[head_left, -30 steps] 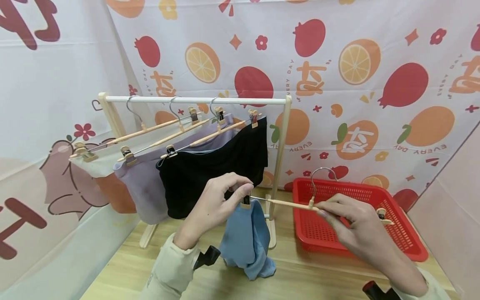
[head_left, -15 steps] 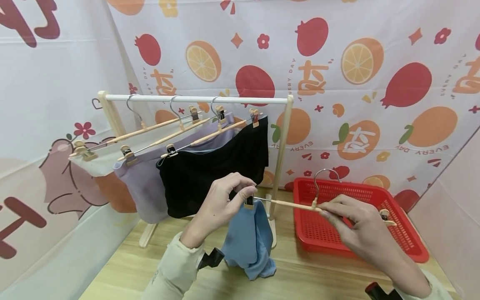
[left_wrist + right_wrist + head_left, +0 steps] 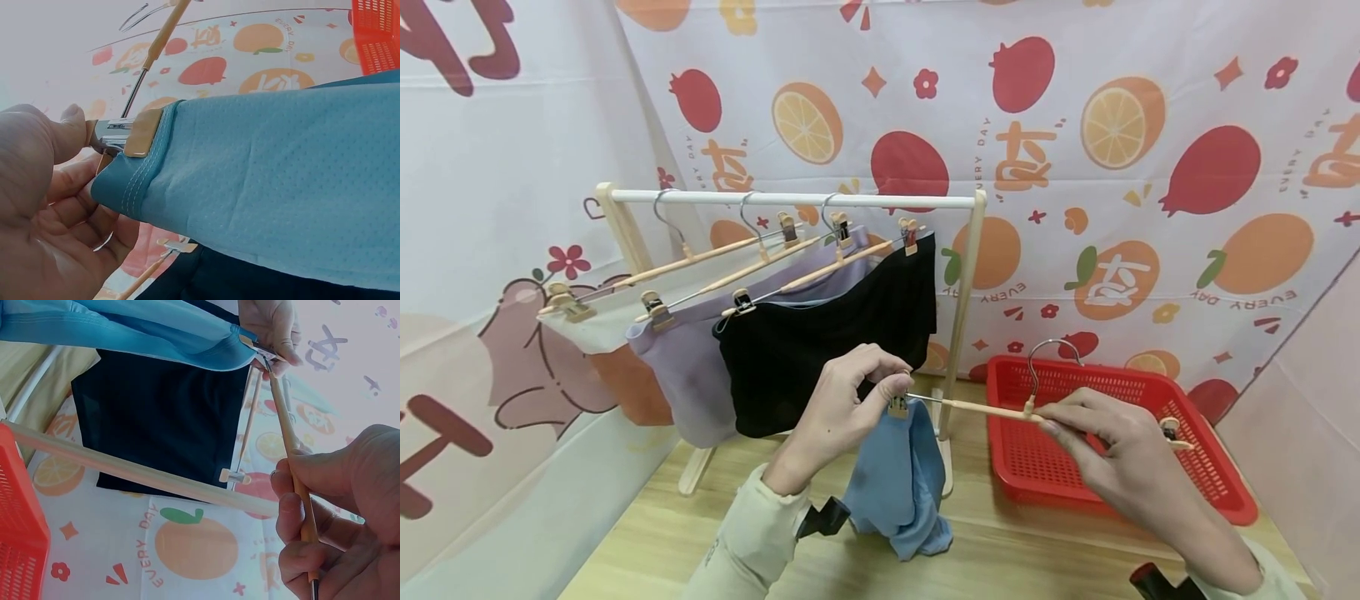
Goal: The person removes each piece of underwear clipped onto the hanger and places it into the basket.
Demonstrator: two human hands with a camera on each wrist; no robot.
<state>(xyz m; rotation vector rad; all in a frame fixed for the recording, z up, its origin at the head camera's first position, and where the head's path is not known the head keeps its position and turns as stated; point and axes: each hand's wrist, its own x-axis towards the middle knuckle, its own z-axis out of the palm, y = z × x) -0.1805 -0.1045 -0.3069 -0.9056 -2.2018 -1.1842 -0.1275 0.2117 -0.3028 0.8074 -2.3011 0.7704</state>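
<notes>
The light-blue, dimpled fabric garment (image 3: 891,487) hangs by one waistband corner from a tan-and-metal clip (image 3: 142,133) on a slim wooden hanger with a metal hook (image 3: 988,410); whether its lower end touches the pale wooden table (image 3: 1000,558) cannot be told. The left hand (image 3: 850,396) pinches the clip; the right (image 3: 1112,442) grasps the hanger's bar just beside the hook, above the red perforated plastic basket (image 3: 1007,492). Behind the left hand, a black cloth garment (image 3: 827,350) hangs from the white-railed wooden rack (image 3: 967,275).
</notes>
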